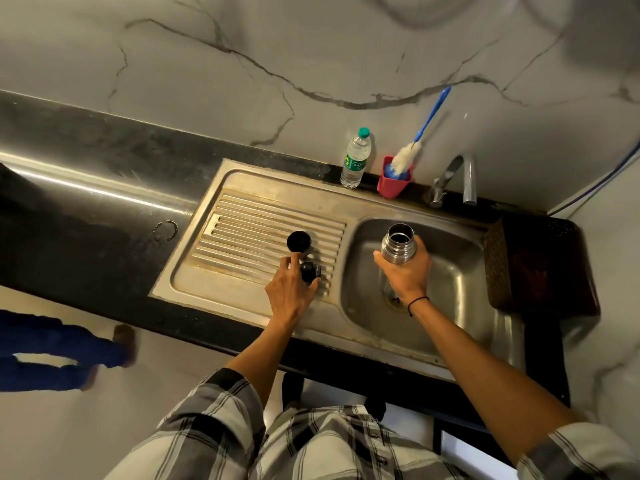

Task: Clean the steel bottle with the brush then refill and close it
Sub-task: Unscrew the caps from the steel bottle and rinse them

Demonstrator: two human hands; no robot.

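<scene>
The right hand [405,271] grips the steel bottle [398,245] around its body, holding it upright over the sink basin [450,271] with the mouth open; likely so any water or rinse falls straight into the basin. Left of the basin, on the ribbed drainboard [270,223], the left hand [289,289] has its thumb and fingers [294,263] loosely around a small dark stopper [310,271], apparently setting it down or just touching it (I cannot tell whether it is truly pinched). A dark cap [299,241] stands just beyond the stopper, open side up, parked where it can drain and stay within reach.

Behind the basin, against the wall, the brush [412,150] stands head-down in a red cup [393,185], untouched, so scrubbing looks not yet begun. A plastic water bottle [355,159] stands left of the cup, perhaps for refilling; the tap [460,174] stands right of it.

The sink sits in a dark, glossy worktop [104,188] under a marble-veined wall [277,46]. A dark woven mat [498,265] lies right of the basin.
</scene>
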